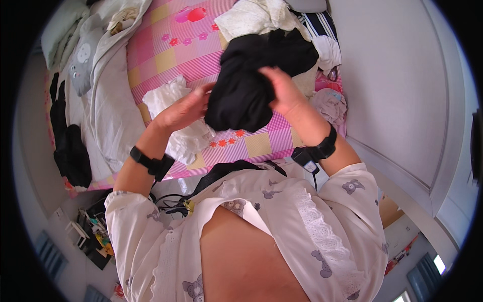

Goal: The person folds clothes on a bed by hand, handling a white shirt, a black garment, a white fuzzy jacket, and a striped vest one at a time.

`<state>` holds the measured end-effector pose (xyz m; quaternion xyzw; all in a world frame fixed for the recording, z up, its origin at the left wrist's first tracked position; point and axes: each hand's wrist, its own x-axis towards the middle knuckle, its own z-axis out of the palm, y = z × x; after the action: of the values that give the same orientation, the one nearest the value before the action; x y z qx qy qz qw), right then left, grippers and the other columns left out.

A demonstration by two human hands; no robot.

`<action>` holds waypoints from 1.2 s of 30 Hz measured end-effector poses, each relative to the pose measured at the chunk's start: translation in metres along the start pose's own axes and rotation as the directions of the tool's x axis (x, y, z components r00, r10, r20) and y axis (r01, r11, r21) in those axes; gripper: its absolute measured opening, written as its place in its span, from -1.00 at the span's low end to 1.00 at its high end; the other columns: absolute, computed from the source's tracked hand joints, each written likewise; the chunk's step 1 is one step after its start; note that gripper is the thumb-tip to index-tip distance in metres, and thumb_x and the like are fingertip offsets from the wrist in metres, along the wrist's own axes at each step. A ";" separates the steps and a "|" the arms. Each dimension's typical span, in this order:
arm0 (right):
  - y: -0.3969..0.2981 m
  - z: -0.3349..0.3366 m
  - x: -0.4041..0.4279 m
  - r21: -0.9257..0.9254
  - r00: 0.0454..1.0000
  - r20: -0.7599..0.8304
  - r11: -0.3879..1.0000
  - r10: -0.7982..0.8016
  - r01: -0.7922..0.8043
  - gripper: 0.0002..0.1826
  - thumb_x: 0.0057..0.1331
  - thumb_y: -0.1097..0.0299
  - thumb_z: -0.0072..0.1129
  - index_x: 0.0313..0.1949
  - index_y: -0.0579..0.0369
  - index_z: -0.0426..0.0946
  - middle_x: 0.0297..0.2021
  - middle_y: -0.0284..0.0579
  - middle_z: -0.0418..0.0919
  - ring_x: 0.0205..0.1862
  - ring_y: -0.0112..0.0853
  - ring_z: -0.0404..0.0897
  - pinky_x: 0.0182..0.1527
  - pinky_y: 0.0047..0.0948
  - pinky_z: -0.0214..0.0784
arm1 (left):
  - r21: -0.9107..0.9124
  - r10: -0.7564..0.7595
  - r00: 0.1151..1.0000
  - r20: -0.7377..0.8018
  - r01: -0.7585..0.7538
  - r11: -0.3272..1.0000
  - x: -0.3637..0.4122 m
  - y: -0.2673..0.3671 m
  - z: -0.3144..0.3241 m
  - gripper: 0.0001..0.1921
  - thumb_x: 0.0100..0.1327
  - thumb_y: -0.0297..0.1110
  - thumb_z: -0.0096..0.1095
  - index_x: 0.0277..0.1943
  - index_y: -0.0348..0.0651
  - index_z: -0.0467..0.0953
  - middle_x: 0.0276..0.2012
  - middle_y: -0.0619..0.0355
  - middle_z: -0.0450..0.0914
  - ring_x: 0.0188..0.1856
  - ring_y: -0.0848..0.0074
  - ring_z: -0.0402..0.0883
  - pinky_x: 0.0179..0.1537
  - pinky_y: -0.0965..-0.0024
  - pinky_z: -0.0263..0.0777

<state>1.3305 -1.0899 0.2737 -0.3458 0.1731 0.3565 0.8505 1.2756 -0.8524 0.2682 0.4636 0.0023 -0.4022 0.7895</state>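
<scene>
A bunched black garment (pixel 241 98) is held between my two hands over the bed. My left hand (pixel 188 107) is at its left edge, with the fingertips partly hidden by the cloth. On the other side, my right hand (pixel 283 90) grips the right edge, slightly blurred. The upper part of the black cloth overlaps a cream garment (pixel 254 19). Crumpled white cloth (pixel 188 141) lies on the bed beneath and beside my left hand. A black strap with a small device is on each forearm.
The bed has a pink checked sheet (pixel 151 49). At left lie a grey-white blanket (pixel 109 113) and black clothing (pixel 73 154). Along the right edge are a striped black-and-white cloth (pixel 320 26), a white cloth (pixel 328 53) and a crumpled greyish-pink cloth (pixel 330 105), beside a pale panel (pixel 385 87).
</scene>
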 end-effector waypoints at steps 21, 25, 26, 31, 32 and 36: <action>0.024 0.081 -0.115 -0.727 0.839 0.539 0.461 -0.077 0.510 -0.18 0.06 0.22 0.28 0.23 0.20 0.05 0.01 0.03 0.41 0.06 -0.28 0.39 0.10 -0.38 0.22 | -0.216 0.154 0.904 -0.399 -0.256 0.942 -0.026 0.091 0.105 -0.76 0.25 -0.37 -0.03 -0.12 -0.35 0.44 -0.13 0.01 0.54 -0.11 0.39 0.55 0.03 0.30 0.39; 0.028 0.077 -0.108 -0.864 0.822 0.370 0.165 -0.433 0.475 -0.27 0.07 0.34 0.23 0.20 0.24 0.11 0.01 -0.04 0.41 0.04 -0.35 0.39 0.11 -0.48 0.17 | -0.189 0.342 0.839 -0.423 -0.452 0.872 -0.033 0.089 0.126 -0.73 0.28 -0.36 -0.08 -0.06 -0.35 0.38 -0.15 0.04 0.55 -0.12 0.38 0.55 0.03 0.32 0.38; 0.016 0.070 -0.110 -0.878 0.780 0.356 0.101 -0.515 0.468 -0.38 0.08 0.33 0.21 0.10 0.27 0.22 -0.08 -0.03 0.46 -0.01 -0.34 0.43 0.06 -0.46 0.22 | -0.149 0.424 0.825 -0.372 -0.504 0.851 -0.036 0.092 0.116 -0.74 0.29 -0.36 -0.09 -0.06 -0.34 0.39 -0.15 0.04 0.55 -0.11 0.38 0.55 0.03 0.33 0.37; -0.027 0.077 -0.176 -0.799 0.620 0.457 0.013 -0.637 0.602 -0.62 0.15 0.51 0.03 0.00 0.27 0.36 -0.21 -0.09 0.54 -0.17 -0.46 0.51 -0.07 -0.52 0.30 | 0.197 0.292 0.915 -0.279 -0.244 0.950 -0.085 0.097 0.085 -0.76 0.27 -0.36 -0.02 -0.19 -0.43 0.39 -0.46 0.04 0.55 -0.34 0.38 0.60 -0.11 0.33 0.50; -0.030 0.088 -0.193 -0.816 0.585 0.517 -0.153 -0.625 0.558 -0.61 0.15 0.54 0.02 0.02 0.25 0.36 -0.21 -0.11 0.54 -0.19 -0.46 0.51 -0.08 -0.52 0.30 | 0.435 0.216 0.887 -0.407 -0.019 0.900 -0.092 0.097 0.082 -0.64 0.21 -0.21 0.11 -0.19 -0.44 0.38 -0.57 0.02 0.50 -0.40 0.40 0.61 -0.16 0.40 0.49; -0.033 0.107 -0.219 -0.834 0.676 0.549 -0.261 -0.493 0.487 -0.60 0.13 0.55 0.01 0.01 0.26 0.36 -0.22 -0.11 0.54 -0.19 -0.45 0.52 -0.09 -0.53 0.31 | 0.986 0.528 0.846 -0.068 -0.022 0.162 -0.080 0.081 0.118 -0.39 0.14 -0.15 0.24 0.15 -0.35 0.23 -0.02 -0.03 0.43 -0.03 0.40 0.48 0.02 0.40 0.34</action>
<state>1.2090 -1.1373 0.4828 -0.8626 -0.2762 -0.0081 0.4238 1.2291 -0.8683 0.4246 0.9121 -0.1730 -0.0542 0.3677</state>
